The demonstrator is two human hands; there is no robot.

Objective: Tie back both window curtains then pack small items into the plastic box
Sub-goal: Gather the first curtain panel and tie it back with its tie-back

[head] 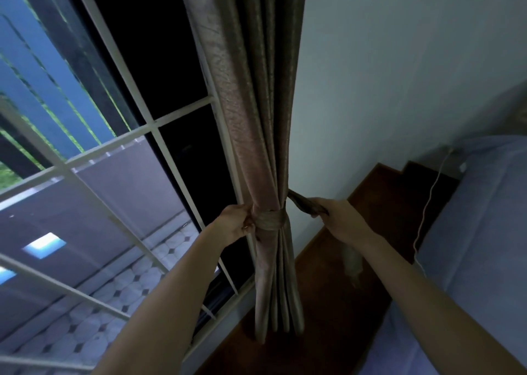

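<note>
Head view: the barred window (154, 123) fills the left. At its right edge the gathered curtain (256, 146) hangs upright, a heavy mauve-grey weave in long vertical pleats. The left hand (236, 222) grips the bundle's left side, fingers curled on the tieback (269, 220), a flat fabric band wrapped crosswise to the pleats. Its loose tail (306, 205) runs taut rightward into the right hand (339, 217), which clutches it. That hand looks best placed to finish the knot.

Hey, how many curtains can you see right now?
1: the gathered pinkish-grey fabric curtain, between the white window grille and the wall. Another may hang out of view.
</note>
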